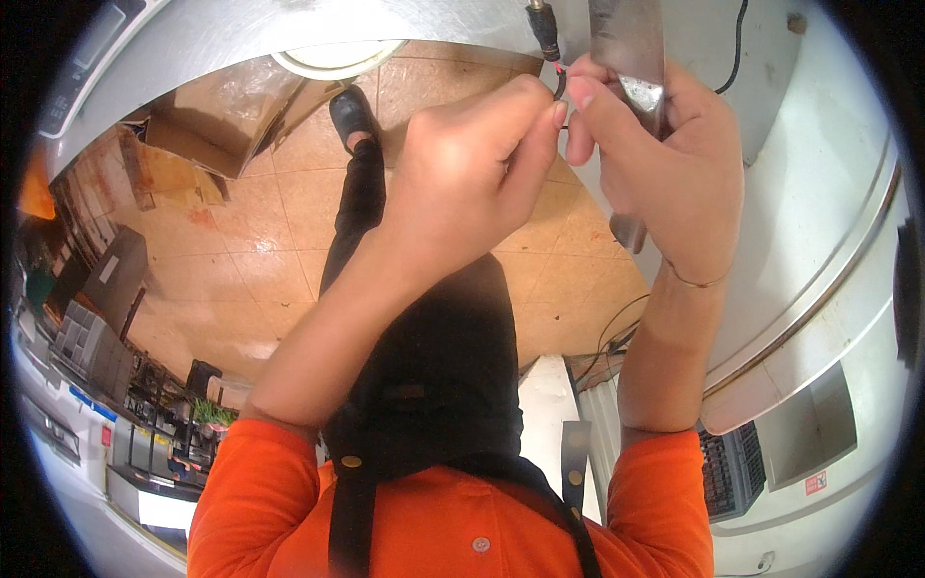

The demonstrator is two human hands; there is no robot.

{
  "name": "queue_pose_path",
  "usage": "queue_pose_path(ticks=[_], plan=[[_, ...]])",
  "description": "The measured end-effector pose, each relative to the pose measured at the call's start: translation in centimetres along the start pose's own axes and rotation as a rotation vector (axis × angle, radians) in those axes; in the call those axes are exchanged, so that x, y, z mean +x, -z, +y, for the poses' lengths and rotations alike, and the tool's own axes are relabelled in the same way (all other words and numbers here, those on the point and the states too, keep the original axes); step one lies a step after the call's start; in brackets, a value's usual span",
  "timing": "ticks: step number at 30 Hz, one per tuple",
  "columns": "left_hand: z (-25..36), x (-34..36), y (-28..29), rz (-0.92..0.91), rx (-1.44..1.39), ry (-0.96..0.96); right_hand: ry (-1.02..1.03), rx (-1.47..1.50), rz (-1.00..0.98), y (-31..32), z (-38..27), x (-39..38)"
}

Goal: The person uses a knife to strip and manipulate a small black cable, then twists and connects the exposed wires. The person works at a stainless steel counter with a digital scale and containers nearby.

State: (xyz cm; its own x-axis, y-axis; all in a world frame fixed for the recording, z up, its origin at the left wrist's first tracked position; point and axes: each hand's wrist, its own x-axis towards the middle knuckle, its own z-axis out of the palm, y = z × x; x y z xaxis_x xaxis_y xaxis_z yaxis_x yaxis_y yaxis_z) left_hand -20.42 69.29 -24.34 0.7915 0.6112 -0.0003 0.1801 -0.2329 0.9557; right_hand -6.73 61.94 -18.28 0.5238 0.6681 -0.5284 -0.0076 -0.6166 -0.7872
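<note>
A thin black cable (560,87) with a bit of red wire showing runs down from a black plug-like connector (543,31) at the top of the view. My left hand (472,164) is closed in a pinch at the lower part of this cable. My right hand (674,159) is wrapped around the dark handle of a broad-bladed knife (626,34), its blade pointing up and away from me. The handle's butt sticks out below the palm. My right thumb and forefinger come close to the cable, beside my left fingertips; whether they touch it I cannot tell.
A steel counter (462,21) spans the far side, with a round white container (337,63) below its edge. An open cardboard box (207,116) lies on the tiled floor at left. White appliance panels (819,202) and a grey crate (732,470) stand at right. A black cord (738,48) hangs at upper right.
</note>
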Motion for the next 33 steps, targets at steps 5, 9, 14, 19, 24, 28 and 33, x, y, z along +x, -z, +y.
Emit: queue_pose_path(ticks=[5,9,14,19,24,28,33], plan=[[0.4,0.2,0.3,-0.024,-0.001,-0.037,0.056,-0.063,0.004,0.1,0.2,-0.1],[0.4,0.3,0.7,-0.060,0.077,-0.051,0.103,-0.079,-0.014,0.2,0.0,-0.2],[-0.1,0.0,1.0,-0.097,0.055,-0.106,-0.069,-0.009,-0.070,0.4,-1.1,-0.3],[-0.7,0.1,0.9,-0.097,0.086,-0.169,-0.094,-0.080,-0.086,0.3,-1.4,-0.2],[-1.0,-0.3,0.6,-0.048,0.099,-0.178,-0.153,-0.068,-0.084,-0.3,-1.9,-0.4],[-1.1,-0.5,0.7,-0.046,0.062,-0.180,-0.203,0.317,-0.150,-0.3,-1.3,-0.2],[-1.4,-0.8,0.6,-0.082,-0.112,-0.069,-0.294,0.549,-0.266,0.5,-0.2,0.4]])
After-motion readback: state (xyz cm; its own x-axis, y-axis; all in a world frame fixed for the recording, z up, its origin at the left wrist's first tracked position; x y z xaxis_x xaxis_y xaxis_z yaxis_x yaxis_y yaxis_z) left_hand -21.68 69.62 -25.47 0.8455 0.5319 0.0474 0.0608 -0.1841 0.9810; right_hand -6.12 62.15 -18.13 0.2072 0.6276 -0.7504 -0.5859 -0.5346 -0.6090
